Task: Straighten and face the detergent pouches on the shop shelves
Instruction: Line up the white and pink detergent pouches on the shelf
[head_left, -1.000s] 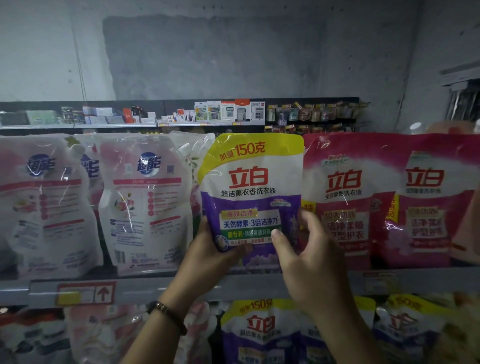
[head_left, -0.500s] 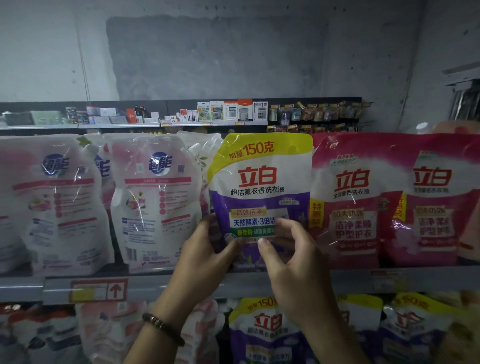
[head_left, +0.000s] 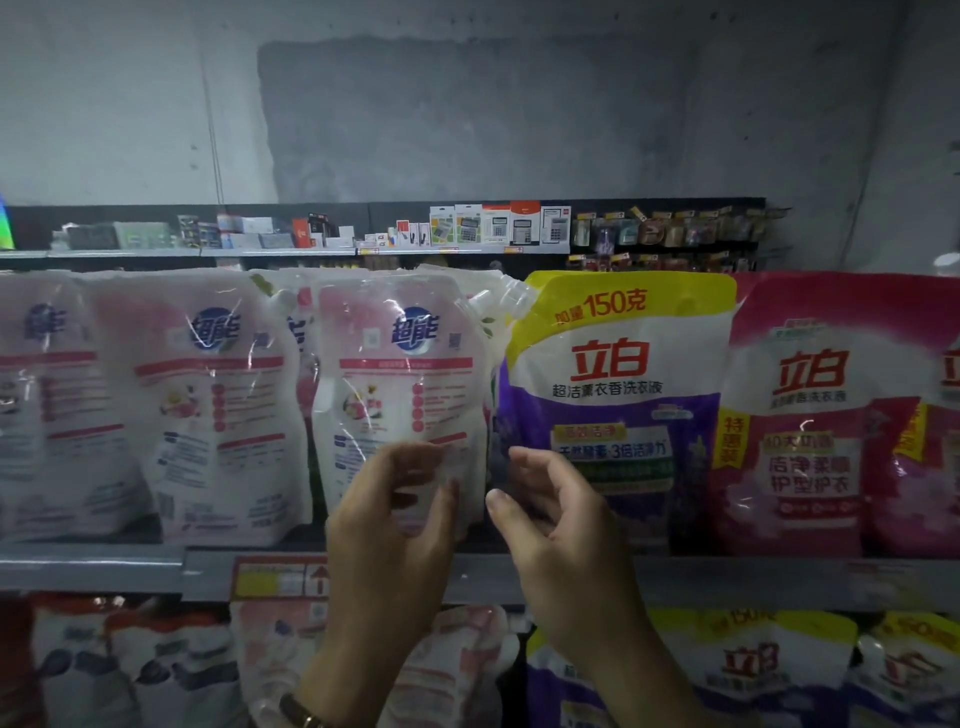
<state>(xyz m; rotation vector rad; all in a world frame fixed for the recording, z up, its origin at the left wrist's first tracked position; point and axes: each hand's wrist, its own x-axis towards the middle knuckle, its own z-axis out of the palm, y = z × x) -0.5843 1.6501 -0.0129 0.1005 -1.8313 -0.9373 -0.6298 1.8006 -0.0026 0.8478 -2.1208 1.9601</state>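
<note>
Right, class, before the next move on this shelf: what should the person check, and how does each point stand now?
1. Purple pouch upright, front out: ok.
2. White pouch beside it, label out: ok.
3. Pink pouch front out: ok.
4. Left hand holding the white pouch: cannot tell, blurred.
5. Right hand free of the purple pouch: cannot tell.

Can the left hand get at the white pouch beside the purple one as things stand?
Probably yes: the left hand hovers right in front of the white pouch, its fingers loose, and nothing shows between them.
</note>
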